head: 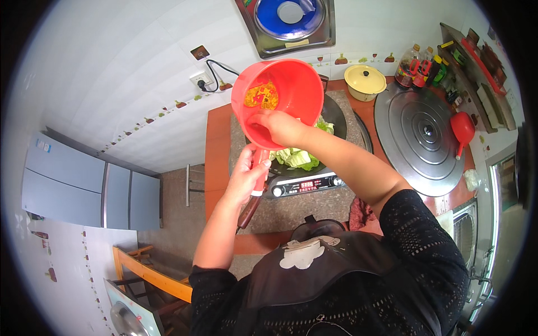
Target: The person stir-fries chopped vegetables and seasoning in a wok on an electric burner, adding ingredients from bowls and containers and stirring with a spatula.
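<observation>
My left hand (249, 174) grips the handle of a red plastic dipper (302, 84), which is tilted so that its inside faces the camera. A yellow and red printed pattern shows inside it. My right hand (277, 126) reaches into the dipper's lower part; its fingertips and anything between them are hidden. Beneath the dipper, torn green and pale cabbage leaves (298, 158) lie in a dark wok (335, 115). The wok rests on an induction cooker (309, 185) with a lit display, and its brown handle (251, 210) points towards me.
On the right is a large round metal lid (420, 138) with a red ladle (462, 128) at its edge. A yellow lidded pot (365, 82) and sauce bottles (407, 67) stand at the back. A black cord (216, 75) runs from the wall socket. A dark red cloth (360, 214) lies near my right side.
</observation>
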The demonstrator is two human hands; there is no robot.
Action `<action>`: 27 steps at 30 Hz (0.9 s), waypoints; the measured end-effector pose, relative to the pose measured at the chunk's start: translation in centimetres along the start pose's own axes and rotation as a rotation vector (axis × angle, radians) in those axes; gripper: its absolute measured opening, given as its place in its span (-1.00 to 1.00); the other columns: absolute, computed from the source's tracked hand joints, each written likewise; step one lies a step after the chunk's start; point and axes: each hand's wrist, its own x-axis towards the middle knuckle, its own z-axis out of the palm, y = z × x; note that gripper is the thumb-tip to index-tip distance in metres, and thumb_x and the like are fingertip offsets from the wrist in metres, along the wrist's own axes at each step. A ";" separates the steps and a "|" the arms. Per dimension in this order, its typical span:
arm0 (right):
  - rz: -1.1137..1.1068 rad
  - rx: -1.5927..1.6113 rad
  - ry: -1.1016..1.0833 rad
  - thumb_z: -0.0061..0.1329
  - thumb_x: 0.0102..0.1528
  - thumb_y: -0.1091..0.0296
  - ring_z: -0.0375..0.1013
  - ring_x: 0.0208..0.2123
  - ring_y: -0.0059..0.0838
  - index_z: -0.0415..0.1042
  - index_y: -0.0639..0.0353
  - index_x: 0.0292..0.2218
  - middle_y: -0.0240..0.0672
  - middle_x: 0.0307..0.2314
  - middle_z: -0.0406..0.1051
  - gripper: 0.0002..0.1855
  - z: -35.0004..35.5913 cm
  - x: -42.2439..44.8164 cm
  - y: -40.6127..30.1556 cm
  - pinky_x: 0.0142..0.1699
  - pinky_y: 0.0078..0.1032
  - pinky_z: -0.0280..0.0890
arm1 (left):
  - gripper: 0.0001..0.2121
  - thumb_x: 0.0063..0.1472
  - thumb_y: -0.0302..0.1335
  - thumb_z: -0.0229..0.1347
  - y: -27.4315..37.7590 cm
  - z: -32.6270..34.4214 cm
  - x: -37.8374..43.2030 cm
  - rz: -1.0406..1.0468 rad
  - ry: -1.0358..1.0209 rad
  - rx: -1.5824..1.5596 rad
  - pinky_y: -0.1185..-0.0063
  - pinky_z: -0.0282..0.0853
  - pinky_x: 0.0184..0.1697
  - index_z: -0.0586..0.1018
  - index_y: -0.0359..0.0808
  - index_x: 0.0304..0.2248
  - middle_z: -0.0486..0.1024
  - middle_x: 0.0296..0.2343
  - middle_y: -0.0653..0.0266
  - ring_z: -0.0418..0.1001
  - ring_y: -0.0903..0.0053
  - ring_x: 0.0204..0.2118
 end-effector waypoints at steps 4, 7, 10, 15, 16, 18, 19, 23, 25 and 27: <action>-0.006 0.137 -0.082 0.01 0.07 0.54 0.50 -0.07 0.02 0.55 0.19 -0.13 -0.07 -0.15 0.51 -0.70 -0.3 -0.1 1.3 0.06 -0.25 0.39 | -0.54 0.30 -0.54 0.16 -0.6 -0.4 0.3 0.005 -0.008 0.052 0.61 0.38 -0.18 0.32 -0.26 0.14 0.43 -0.16 0.36 0.39 0.67 -0.23; 0.073 0.112 -0.171 0.02 0.10 0.45 0.51 -0.08 -0.03 0.57 0.13 -0.15 -0.16 -0.15 0.52 -0.74 -1.0 -0.2 1.6 0.04 -0.25 0.39 | -0.53 0.30 -0.54 0.17 -1.0 -0.5 0.3 0.032 -0.011 0.103 0.61 0.36 -0.11 0.31 -0.28 0.15 0.43 -0.11 0.34 0.38 0.67 -0.15; -0.017 -0.315 -0.243 0.02 0.10 0.41 0.50 -0.06 -0.10 0.58 0.07 -0.17 -0.24 -0.15 0.54 -0.75 -1.3 -0.1 3.5 0.04 -0.23 0.37 | -0.52 0.29 -0.55 0.17 -1.4 -0.8 0.5 0.033 0.002 0.109 0.60 0.35 -0.05 0.31 -0.32 0.15 0.43 -0.08 0.33 0.38 0.65 -0.09; -0.030 -0.428 -0.078 0.03 0.07 0.40 0.46 0.00 -0.14 0.58 0.03 -0.14 -0.24 -0.14 0.54 -0.71 -0.1 -0.8 3.7 0.09 -0.21 0.35 | -0.52 0.28 -0.60 0.15 -0.8 -1.2 0.4 0.070 0.012 0.168 0.57 0.32 0.08 0.30 -0.35 0.15 0.42 -0.06 0.32 0.37 0.62 -0.01; -0.015 -0.407 -0.062 0.02 0.07 0.40 0.45 0.01 -0.14 0.58 0.03 -0.13 -0.24 -0.14 0.54 -0.71 0.2 -0.7 3.7 0.10 -0.21 0.35 | -0.52 0.28 -0.61 0.15 -0.8 -1.3 0.4 0.081 0.012 0.169 0.57 0.30 0.10 0.30 -0.35 0.15 0.42 -0.05 0.31 0.37 0.61 0.01; -0.013 -0.301 -0.067 0.03 0.09 0.39 0.46 0.00 -0.13 0.58 0.02 -0.12 -0.23 -0.14 0.54 -0.71 0.1 -0.7 4.1 0.10 -0.22 0.35 | -0.51 0.27 -0.63 0.15 -0.9 -1.6 0.5 0.103 0.006 0.174 0.55 0.29 0.13 0.30 -0.35 0.15 0.42 -0.04 0.30 0.37 0.60 0.03; -0.012 -0.247 -0.068 0.03 0.09 0.39 0.46 -0.01 -0.13 0.58 0.02 -0.12 -0.23 -0.14 0.54 -0.71 0.1 -0.6 4.3 0.11 -0.22 0.35 | -0.51 0.27 -0.63 0.15 -1.0 -1.8 0.6 0.114 0.001 0.179 0.55 0.28 0.14 0.30 -0.35 0.15 0.42 -0.04 0.30 0.37 0.59 0.04; -0.090 -0.048 0.067 0.04 0.12 0.37 0.48 -0.08 -0.08 0.58 0.07 -0.17 -0.21 -0.20 0.54 -0.78 0.7 -0.6 4.9 0.07 -0.20 0.38 | -0.51 0.26 -0.65 0.15 -1.1 -1.8 0.7 0.147 -0.016 0.196 0.53 0.28 0.16 0.30 -0.36 0.15 0.42 -0.03 0.28 0.37 0.58 0.06; -0.137 0.039 0.131 0.05 0.12 0.36 0.49 -0.12 -0.05 0.57 0.10 -0.21 -0.20 -0.23 0.54 -0.82 0.8 -0.5 5.0 0.04 -0.18 0.39 | -0.51 0.27 -0.64 0.14 -0.4 -1.2 0.7 0.166 -0.029 0.229 0.53 0.27 0.17 0.30 -0.36 0.16 0.43 -0.02 0.27 0.37 0.57 0.08; -0.140 0.017 0.092 0.03 0.13 0.37 0.49 -0.14 -0.05 0.57 0.14 -0.24 -0.18 -0.27 0.52 -0.84 0.4 -0.3 5.5 0.01 -0.18 0.40 | -0.50 0.27 -0.64 0.14 -0.3 -1.1 0.9 0.190 -0.016 0.268 0.52 0.28 0.17 0.29 -0.35 0.17 0.43 -0.01 0.24 0.38 0.55 0.09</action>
